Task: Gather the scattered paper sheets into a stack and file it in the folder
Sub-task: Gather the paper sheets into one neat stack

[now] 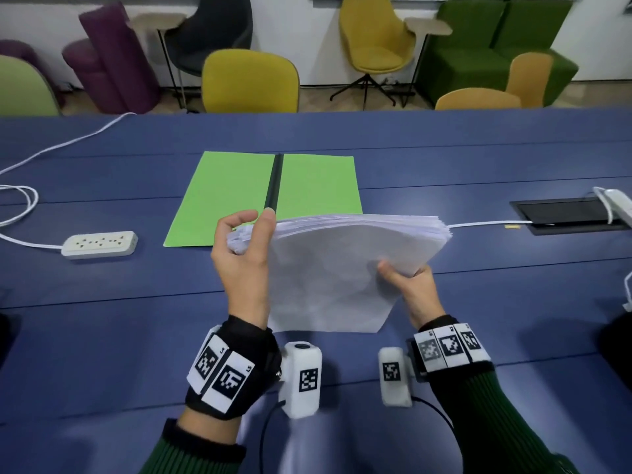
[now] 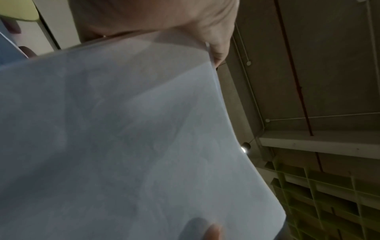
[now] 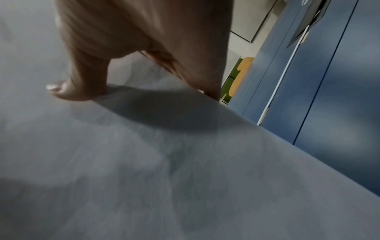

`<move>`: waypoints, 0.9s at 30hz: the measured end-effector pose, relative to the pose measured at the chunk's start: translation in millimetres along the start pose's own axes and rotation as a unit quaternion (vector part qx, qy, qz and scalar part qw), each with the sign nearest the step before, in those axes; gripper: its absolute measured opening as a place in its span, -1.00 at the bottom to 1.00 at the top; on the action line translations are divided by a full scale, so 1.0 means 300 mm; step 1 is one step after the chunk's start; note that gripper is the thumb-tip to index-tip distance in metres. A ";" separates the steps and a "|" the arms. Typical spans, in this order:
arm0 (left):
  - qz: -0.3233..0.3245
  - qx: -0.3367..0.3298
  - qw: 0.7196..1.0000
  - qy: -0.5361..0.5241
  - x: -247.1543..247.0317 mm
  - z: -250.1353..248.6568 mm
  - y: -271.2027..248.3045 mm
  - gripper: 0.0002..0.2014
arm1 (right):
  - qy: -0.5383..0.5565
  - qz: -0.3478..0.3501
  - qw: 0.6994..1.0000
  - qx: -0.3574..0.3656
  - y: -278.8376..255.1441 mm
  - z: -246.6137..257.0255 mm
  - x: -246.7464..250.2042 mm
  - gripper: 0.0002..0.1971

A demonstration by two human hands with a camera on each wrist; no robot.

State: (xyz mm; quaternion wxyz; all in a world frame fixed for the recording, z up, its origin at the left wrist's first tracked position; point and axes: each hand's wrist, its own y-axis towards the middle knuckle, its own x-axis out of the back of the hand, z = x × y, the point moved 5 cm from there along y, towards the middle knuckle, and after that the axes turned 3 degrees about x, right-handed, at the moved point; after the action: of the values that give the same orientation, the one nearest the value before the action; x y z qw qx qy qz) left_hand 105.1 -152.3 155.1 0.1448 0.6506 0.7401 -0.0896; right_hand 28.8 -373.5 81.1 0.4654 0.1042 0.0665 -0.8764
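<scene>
A thick stack of white paper sheets (image 1: 335, 268) is held tilted above the blue table (image 1: 102, 302), its near edge lowest. My left hand (image 1: 244, 248) grips the stack's far left corner, thumb on top and fingers curled behind. My right hand (image 1: 407, 282) grips the right edge, thumb pressed on the top sheet. Behind the stack a green folder (image 1: 232, 193) lies open and flat, with a black spine (image 1: 274, 181) down its middle. The stack (image 2: 127, 138) fills the left wrist view, and the stack (image 3: 144, 170) fills the right wrist view under my thumb.
A white power strip (image 1: 100, 245) with its cable lies to the left of the folder. At the right are a black recessed cable box (image 1: 567, 213) and a white cable (image 1: 489, 224). Chairs (image 1: 251, 82) stand beyond the table's far edge.
</scene>
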 end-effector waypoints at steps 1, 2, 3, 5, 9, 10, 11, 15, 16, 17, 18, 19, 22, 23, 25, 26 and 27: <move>-0.004 0.007 1.000 0.003 -0.005 -0.004 -0.004 -0.84 | 0.000 0.003 1.000 0.002 -0.003 -0.001 0.006 -0.23; -0.009 0.010 1.000 0.006 -0.006 -0.007 -0.003 -0.86 | -0.004 0.012 1.000 0.002 -0.006 -0.003 0.011 -0.21; -0.014 0.013 1.000 0.006 -0.005 -0.011 -0.003 -0.86 | -0.019 0.025 1.000 0.002 -0.009 -0.006 0.013 -0.22; -0.018 0.020 1.000 0.006 -0.006 -0.013 -0.001 -0.85 | -0.050 0.055 0.997 0.000 -0.012 -0.031 0.016 -0.40; 0.103 0.000 0.994 -0.028 0.024 0.002 0.024 -0.45 | -0.033 0.060 0.997 -0.025 -0.015 -0.089 0.017 -0.70; 0.168 -0.010 0.985 -0.026 0.047 0.025 0.039 -0.22 | -0.032 0.056 0.997 -0.031 -0.015 -0.098 0.016 -0.67; 0.222 -0.008 0.975 0.003 0.073 0.064 0.054 0.00 | -0.034 0.054 0.997 -0.039 -0.013 -0.105 0.017 -0.71; 0.231 0.032 0.947 0.220 0.116 0.212 0.100 0.11 | -0.062 0.049 0.996 -0.052 0.013 -0.098 0.013 -0.74; 0.205 0.023 0.943 0.260 0.098 0.227 0.115 -0.13 | -0.067 0.048 0.995 -0.058 0.020 -0.095 0.005 -0.74; 0.178 0.020 0.946 0.271 0.076 0.234 0.127 -0.37 | -0.066 0.038 0.995 -0.061 0.030 -0.094 0.002 -0.78; 0.164 0.035 0.955 0.246 0.050 0.235 0.133 -0.53 | -0.057 0.017 0.996 -0.065 0.043 -0.091 0.003 -0.87; 0.160 0.052 0.965 0.203 0.025 0.234 0.140 -0.62 | -0.060 -0.007 0.996 -0.068 0.059 -0.087 0.011 -0.97; 0.142 0.085 0.975 0.151 -0.013 0.256 0.165 -0.65 | -0.080 0.006 0.994 -0.070 0.108 -0.096 0.040 -0.82; 0.136 0.108 0.975 0.139 -0.010 0.291 0.169 -0.64 | -0.091 0.032 0.992 -0.077 0.113 -0.109 0.053 -0.71; 0.122 0.166 0.970 0.130 0.003 0.375 0.159 -0.63 | -0.116 0.069 0.984 -0.114 0.102 -0.160 0.088 -0.45; 0.114 0.195 0.964 0.139 0.012 0.424 0.151 -0.62 | -0.123 0.078 0.980 -0.133 0.087 -0.190 0.106 -0.39; 0.107 0.220 0.957 0.158 0.024 0.475 0.143 -0.62 | -0.132 0.090 0.977 -0.143 0.068 -0.224 0.122 -0.32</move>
State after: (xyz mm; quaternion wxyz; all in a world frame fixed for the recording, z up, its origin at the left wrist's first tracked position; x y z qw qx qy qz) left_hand 160.8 -185.5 20.8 -0.1118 0.7477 0.6415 -0.1302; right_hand 33.9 -399.9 6.5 0.5567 -0.0743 0.1193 -0.8187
